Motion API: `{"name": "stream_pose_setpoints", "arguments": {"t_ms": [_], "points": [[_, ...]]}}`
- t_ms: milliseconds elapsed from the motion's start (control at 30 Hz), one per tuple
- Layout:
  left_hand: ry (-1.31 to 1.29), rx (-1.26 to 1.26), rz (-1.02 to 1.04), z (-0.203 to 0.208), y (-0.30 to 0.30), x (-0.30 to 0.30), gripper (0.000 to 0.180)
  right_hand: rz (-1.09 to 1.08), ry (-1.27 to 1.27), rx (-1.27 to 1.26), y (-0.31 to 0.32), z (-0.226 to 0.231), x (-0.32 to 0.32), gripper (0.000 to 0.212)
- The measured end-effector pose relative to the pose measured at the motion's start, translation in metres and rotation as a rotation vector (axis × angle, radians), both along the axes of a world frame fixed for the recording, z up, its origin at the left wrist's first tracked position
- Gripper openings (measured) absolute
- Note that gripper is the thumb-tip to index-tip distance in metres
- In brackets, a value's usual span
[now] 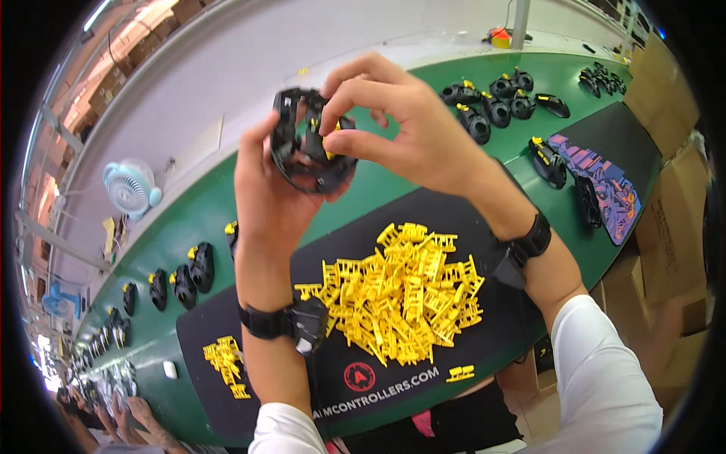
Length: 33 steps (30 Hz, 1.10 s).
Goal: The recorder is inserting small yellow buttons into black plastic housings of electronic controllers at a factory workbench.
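Up over the far side of the mat, my left hand (261, 181) is closed round a black plastic shell (286, 125), hollow and rounded with an open middle. My right hand (416, 132) reaches in from the right, thumb and fingertips pinching a small yellow plastic piece (330, 154) against the inside of the shell. Fingers partly cover that piece, so how it sits there cannot be told. Below both hands, a large heap of yellow ladder-shaped plastic pieces (404, 295) lies on a black mat (446, 204).
A smaller yellow cluster (224, 363) and a loose yellow piece (460, 374) lie nearer me. Black shells with yellow parts (496, 112) stand on the green table (344, 219), others (200, 266) at left. Cardboard boxes (669, 219) border the right; a fan (130, 188) stands far left. Another person's hands (140, 412) work lower left.
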<state>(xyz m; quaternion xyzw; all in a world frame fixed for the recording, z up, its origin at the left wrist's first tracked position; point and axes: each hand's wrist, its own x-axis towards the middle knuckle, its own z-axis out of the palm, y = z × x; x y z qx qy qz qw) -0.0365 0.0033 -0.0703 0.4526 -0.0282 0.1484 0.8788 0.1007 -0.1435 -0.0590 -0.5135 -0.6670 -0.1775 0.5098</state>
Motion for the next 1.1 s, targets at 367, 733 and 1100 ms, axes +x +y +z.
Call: {"name": "stream_pose_setpoints", "arguments": {"t_ms": [367, 733, 1100], "points": [[0.048, -0.017, -0.224, -0.007, 0.021, -0.004, 0.042, 0.016, -0.253, -0.100, 0.006, -0.015, -0.012, 0.026], [0.774, 1.233, 0.561, -0.031, 0.076, -0.011, 0.063, -0.027, -0.190, -0.478, 0.025, -0.063, -0.031, 0.032], [0.614, 1.811, 0.599, -0.014, 0.052, -0.020, 0.054, 0.207, -0.199, -0.861, 0.027, -0.076, -0.044, 0.016]]}}
